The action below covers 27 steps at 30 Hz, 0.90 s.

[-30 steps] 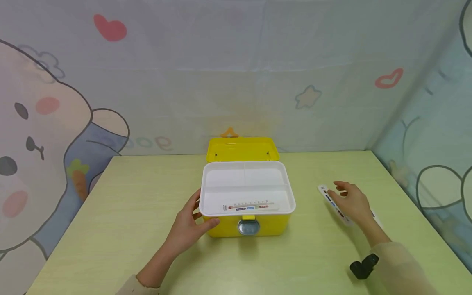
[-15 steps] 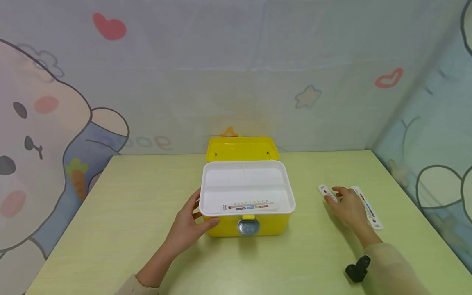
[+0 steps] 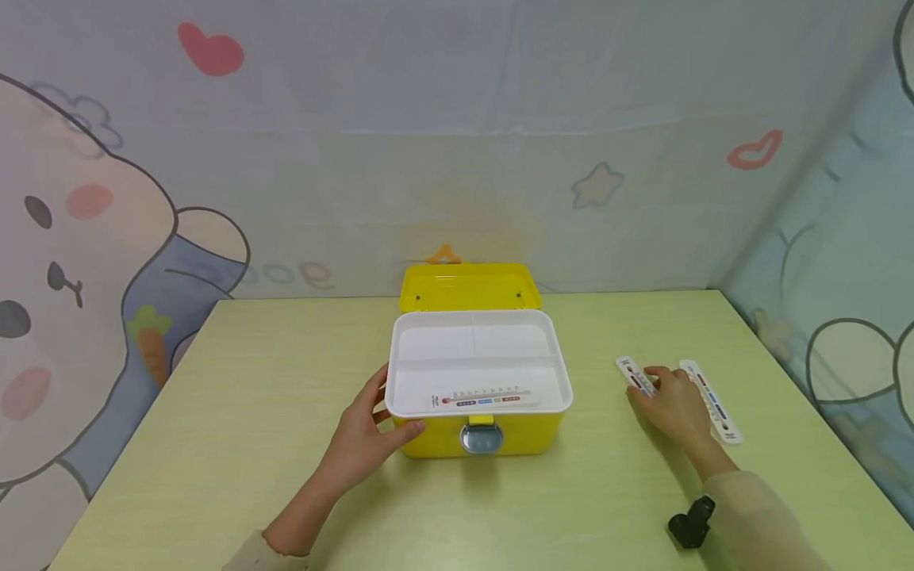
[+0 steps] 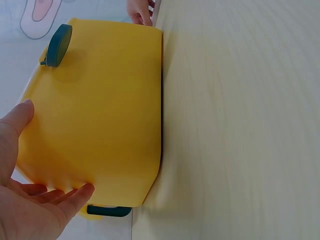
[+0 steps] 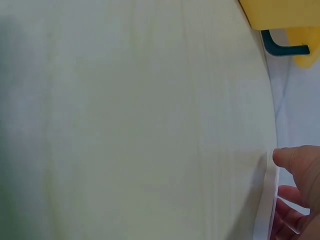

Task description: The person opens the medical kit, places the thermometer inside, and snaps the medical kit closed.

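Observation:
A yellow storage box (image 3: 443, 442) stands with its lid (image 3: 471, 287) raised behind it and a white divided tray (image 3: 435, 341) on top. One flat thermometer (image 3: 485, 399) lies in the tray's front section. My left hand (image 3: 366, 440) holds the box's front left corner, thumb on the front wall and fingers along the side. To the right, my right hand (image 3: 674, 404) pinches a second white thermometer (image 3: 631, 371) by its long edges, thumb on one side and fingers on the other. The hand covers that thermometer's lower part. A third thermometer (image 3: 714, 404) lies just right of this hand.
A round grey latch (image 3: 481, 438) hangs on the box's front. In the left wrist view a dark green handle (image 4: 109, 211) shows at the box's side. A small black device (image 3: 691, 523) sits beside the right sleeve. Behind the table (image 3: 214, 444) hangs a printed cloth (image 3: 428, 159).
My right hand has shifted slightly left and down, taking hold of the nearer thermometer and uncovering the third one. The left hand and the box have stayed put.

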{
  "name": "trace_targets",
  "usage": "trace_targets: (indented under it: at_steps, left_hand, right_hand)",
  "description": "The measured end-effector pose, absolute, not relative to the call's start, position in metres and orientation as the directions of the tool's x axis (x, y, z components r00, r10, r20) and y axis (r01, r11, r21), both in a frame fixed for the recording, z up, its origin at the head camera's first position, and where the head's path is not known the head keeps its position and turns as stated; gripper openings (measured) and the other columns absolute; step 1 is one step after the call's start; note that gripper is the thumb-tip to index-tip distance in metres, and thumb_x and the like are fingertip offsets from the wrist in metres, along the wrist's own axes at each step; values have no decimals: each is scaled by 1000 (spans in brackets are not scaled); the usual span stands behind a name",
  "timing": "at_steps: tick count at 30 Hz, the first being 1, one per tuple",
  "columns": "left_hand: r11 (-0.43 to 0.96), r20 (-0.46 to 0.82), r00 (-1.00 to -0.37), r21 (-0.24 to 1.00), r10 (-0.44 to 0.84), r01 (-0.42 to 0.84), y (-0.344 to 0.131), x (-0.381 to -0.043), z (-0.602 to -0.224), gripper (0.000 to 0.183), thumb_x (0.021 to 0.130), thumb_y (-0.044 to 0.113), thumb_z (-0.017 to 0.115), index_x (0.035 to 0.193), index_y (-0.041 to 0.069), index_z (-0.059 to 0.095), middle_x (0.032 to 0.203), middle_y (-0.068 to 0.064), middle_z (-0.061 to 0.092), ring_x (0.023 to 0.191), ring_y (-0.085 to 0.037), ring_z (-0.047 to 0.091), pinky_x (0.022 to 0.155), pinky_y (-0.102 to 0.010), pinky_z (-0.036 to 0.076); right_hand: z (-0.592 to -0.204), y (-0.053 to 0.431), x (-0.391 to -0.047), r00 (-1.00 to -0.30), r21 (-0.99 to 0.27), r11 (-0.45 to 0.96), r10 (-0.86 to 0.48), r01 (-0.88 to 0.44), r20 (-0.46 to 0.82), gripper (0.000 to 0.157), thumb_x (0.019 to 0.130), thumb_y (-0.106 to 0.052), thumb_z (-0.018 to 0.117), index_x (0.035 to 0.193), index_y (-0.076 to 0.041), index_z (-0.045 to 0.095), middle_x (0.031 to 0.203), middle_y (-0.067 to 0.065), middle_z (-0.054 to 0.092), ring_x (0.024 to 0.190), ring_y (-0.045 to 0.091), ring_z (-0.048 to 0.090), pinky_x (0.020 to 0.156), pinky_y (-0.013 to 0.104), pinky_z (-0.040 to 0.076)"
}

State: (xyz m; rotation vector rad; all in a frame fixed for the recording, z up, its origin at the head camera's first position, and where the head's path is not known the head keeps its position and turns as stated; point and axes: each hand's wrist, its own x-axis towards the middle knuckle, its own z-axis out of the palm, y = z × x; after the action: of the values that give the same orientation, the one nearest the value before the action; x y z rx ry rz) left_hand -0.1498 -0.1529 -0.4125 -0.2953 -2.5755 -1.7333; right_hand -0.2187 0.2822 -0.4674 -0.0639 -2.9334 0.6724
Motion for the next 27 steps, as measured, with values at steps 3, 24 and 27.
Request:
trace_targets:
  at_steps: [3, 24, 27]
  left_hand:
    - [366, 125, -982, 915, 143, 170, -153, -150, -412, 86, 75, 24, 77, 144, 20, 27, 139, 2, 41, 125, -23, 42, 95, -41, 46]
    - [359, 129, -981, 917, 145, 174, -153, -150, -413, 84, 75, 23, 77, 144, 21, 28, 138, 2, 42, 124, -23, 43, 96, -41, 45]
    - [362, 127, -981, 916, 144, 172, -153, -150, -413, 84, 75, 23, 77, 144, 21, 28, 138, 2, 41, 125, -23, 43, 96, -41, 46]
  right_hand:
    - [-469, 282, -218, -990, -425, 905, 74, 15, 122, 51, 85, -33, 60, 120, 3, 54, 98, 24, 56, 82, 34, 54, 59, 38, 42]
    - [-464, 279, -220, -982, -420, 907, 70, -9, 173, 43, 82, -25, 64, 116, 2, 58, 91, 22, 56, 76, 31, 53, 55, 35, 39]
    - [-463, 280, -221, -982, -420, 907, 59, -22, 180, 43, 82, -25, 64, 116, 1, 58, 92, 22, 56, 78, 32, 53, 57, 36, 40]
